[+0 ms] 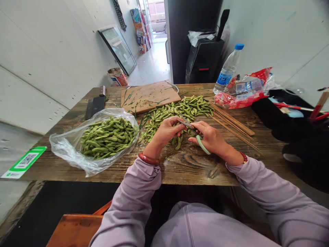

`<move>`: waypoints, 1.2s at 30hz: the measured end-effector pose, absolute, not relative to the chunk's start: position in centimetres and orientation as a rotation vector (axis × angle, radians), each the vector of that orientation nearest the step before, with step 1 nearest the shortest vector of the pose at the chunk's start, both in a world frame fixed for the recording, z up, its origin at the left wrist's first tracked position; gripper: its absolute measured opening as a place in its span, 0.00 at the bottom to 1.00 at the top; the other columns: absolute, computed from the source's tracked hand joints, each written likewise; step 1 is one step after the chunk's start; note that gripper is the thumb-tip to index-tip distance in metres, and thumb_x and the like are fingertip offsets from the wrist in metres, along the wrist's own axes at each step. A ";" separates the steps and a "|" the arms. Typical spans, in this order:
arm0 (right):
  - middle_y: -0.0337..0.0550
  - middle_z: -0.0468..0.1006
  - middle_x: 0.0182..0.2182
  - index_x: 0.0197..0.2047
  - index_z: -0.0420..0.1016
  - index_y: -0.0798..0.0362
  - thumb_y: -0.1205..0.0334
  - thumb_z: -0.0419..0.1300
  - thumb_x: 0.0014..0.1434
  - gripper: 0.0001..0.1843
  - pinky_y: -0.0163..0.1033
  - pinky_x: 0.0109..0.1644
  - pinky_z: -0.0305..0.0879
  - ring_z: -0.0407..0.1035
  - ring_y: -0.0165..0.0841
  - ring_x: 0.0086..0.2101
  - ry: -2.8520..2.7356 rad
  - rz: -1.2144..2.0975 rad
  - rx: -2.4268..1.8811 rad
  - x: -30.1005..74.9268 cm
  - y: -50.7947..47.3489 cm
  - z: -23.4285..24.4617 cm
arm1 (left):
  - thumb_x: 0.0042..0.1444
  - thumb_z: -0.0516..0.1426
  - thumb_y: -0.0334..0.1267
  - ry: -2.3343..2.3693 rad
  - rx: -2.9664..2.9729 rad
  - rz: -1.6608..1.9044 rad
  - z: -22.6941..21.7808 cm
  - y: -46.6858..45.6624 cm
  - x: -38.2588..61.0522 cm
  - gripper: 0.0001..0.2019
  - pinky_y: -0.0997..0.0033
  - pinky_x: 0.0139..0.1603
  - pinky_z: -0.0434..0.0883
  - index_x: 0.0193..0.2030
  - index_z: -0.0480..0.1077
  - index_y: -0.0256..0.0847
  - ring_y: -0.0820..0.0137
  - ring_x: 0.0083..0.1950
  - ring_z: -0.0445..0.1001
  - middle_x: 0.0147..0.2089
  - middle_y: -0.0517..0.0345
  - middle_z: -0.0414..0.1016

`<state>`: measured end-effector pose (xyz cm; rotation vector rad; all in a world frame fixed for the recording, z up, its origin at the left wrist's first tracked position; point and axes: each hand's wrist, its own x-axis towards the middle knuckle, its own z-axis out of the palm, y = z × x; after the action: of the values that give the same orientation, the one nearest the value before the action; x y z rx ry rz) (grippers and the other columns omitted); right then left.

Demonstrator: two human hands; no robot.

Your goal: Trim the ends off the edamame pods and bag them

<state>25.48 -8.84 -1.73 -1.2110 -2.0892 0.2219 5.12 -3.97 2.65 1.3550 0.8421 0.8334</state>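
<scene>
My right hand (212,137) grips a pair of scissors (203,145) with pale green handles, their blades pointing up and left. Close beside the blades, my left hand (168,130) is pinched, thumb against fingers; what lies between the fingertips is too small to make out. Beneath and beyond both hands spreads a loose heap of green edamame pods (167,113), with a few lying just under the scissors. More pods (108,137) fill an opened clear plastic bag (64,151) to the left of my left hand.
A wooden cutting board (151,96) with green scraps lies at the back, a cleaver (95,106) left of it. Wooden skewers (231,118) lie right of the heap. A water bottle (226,72), red plastic packaging (241,99) and a black container (277,113) stand along the right.
</scene>
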 end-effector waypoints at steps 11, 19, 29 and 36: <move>0.47 0.74 0.40 0.58 0.70 0.51 0.53 0.64 0.63 0.23 0.45 0.39 0.73 0.72 0.38 0.34 -2.034 0.199 -1.181 25.6 -8.7 -2.1 | 0.42 0.72 0.40 0.811 1.052 1.011 2.4 -3.3 4.6 0.16 0.81 0.19 0.52 0.33 0.72 0.37 0.83 0.22 0.61 0.26 0.66 0.66; 0.46 0.75 0.41 0.59 0.69 0.49 0.52 0.64 0.63 0.24 0.46 0.42 0.74 0.73 0.39 0.35 -2.029 0.181 -1.181 25.6 -8.6 -2.2 | 0.44 0.70 0.36 0.765 0.947 1.024 2.5 -3.1 4.7 0.15 0.83 0.17 0.53 0.35 0.70 0.36 0.83 0.21 0.64 0.27 0.64 0.71; 0.48 0.76 0.43 0.60 0.70 0.48 0.51 0.63 0.63 0.24 0.47 0.43 0.75 0.74 0.41 0.38 -2.016 0.190 -1.238 25.6 -8.8 -2.1 | 0.48 0.63 0.35 0.874 0.890 1.138 2.8 -2.0 3.4 0.09 0.81 0.18 0.51 0.33 0.66 0.39 0.82 0.20 0.59 0.25 0.67 0.66; 0.48 0.76 0.42 0.60 0.70 0.48 0.51 0.63 0.63 0.24 0.47 0.43 0.75 0.74 0.40 0.37 -2.022 0.203 -1.240 25.7 -8.8 -1.8 | 0.52 0.61 0.38 1.087 1.509 1.023 2.1 -1.8 3.2 0.06 0.77 0.26 0.57 0.34 0.76 0.37 0.77 0.26 0.61 0.26 0.62 0.68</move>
<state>25.67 -8.83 -1.85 -1.2395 -2.0221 0.2034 3.23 -1.84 2.11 1.5091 1.0875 1.0233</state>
